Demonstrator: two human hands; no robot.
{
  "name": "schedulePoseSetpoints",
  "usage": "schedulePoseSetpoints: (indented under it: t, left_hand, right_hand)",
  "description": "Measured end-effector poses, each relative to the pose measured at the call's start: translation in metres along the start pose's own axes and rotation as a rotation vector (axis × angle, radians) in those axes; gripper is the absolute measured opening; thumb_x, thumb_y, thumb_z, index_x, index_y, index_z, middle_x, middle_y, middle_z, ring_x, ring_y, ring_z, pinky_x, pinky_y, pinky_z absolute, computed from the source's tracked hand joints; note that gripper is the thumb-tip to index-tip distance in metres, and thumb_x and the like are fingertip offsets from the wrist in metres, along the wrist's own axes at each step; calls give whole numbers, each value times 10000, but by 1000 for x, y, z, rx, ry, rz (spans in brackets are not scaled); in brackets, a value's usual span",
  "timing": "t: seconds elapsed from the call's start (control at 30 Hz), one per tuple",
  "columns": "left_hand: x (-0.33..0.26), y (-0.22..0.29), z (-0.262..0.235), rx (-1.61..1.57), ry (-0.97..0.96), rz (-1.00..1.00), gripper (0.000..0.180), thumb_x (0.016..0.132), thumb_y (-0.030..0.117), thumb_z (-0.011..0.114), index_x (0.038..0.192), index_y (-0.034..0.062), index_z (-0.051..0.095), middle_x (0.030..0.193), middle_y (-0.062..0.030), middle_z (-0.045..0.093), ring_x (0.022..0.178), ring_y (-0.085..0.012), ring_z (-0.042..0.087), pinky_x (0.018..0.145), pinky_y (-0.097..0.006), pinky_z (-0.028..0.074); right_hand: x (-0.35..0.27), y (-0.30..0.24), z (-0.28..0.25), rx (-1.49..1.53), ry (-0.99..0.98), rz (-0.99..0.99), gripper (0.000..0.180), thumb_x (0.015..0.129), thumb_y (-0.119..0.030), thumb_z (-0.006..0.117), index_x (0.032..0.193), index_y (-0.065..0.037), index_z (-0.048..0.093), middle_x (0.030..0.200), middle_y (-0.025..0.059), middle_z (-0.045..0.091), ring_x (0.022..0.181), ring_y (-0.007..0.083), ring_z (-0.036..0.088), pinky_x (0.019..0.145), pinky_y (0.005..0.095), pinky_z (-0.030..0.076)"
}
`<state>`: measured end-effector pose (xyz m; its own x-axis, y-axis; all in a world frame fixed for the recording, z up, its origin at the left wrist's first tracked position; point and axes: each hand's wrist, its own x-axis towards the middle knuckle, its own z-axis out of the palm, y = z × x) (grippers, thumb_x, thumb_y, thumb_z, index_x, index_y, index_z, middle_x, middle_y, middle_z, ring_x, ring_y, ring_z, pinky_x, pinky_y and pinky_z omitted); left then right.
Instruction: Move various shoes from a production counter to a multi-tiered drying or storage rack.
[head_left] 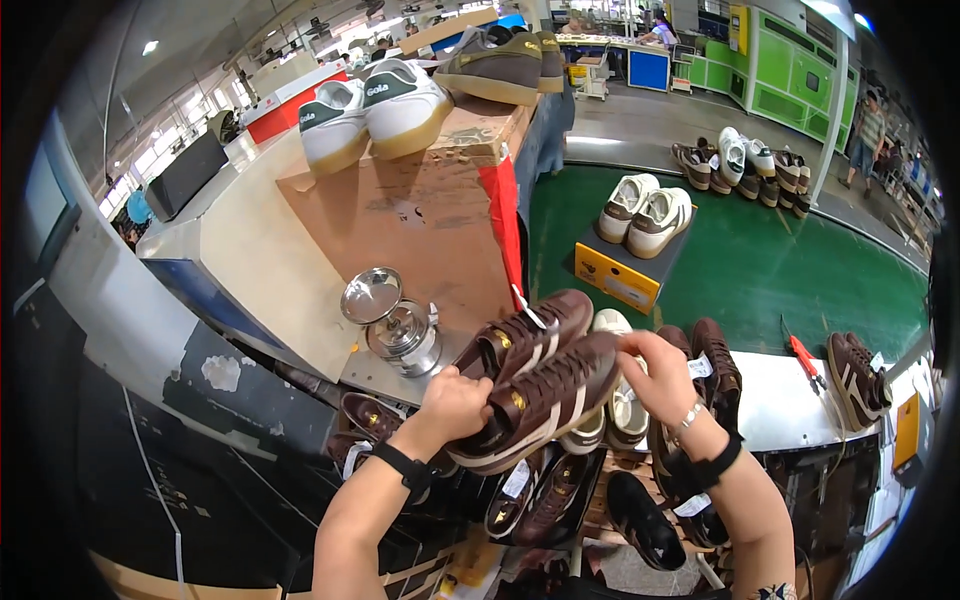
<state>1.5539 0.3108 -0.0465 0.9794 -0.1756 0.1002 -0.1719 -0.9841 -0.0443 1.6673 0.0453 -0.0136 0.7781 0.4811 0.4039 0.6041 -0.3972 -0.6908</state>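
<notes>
My left hand grips the heel end of a pair of dark brown sneakers with cream stripes, held side by side above a rack. My right hand holds the toe end of the nearer sneaker, fingers pinching near its tip. White tags hang from the pair. Below them, several more brown sneakers and a cream pair lie on the rack.
A metal lidded pot stands on the workbench at left. White-and-green sneakers sit on a cardboard box. A cream pair rests on a yellow box on the green conveyor. Red-handled pliers and another brown pair lie right.
</notes>
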Motion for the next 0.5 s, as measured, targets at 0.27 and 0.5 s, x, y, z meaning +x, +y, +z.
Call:
schedulePoseSetpoints:
  t: [0.27,0.5]
  left_hand:
    - [-49,2,4,64,293,97,266,564,172,610,797,53,567,611,-17,542,571,-168,522,633,-311,351]
    - [-68,20,-12,132,326,155,245,577,179,580,793,65,562,602,-9,493,556,-160,485,618,-307,346]
  right_hand:
    - [29,-47,28,167,-291,22,534,683,-235,661,1129,-5,479,1064,187,544,1024,342,490,882,388,386]
    - [3,-83,30,-107,-248,-390,516,786,-410,557,1173,-77,477,1233,147,450,1206,343,349,952,516,283]
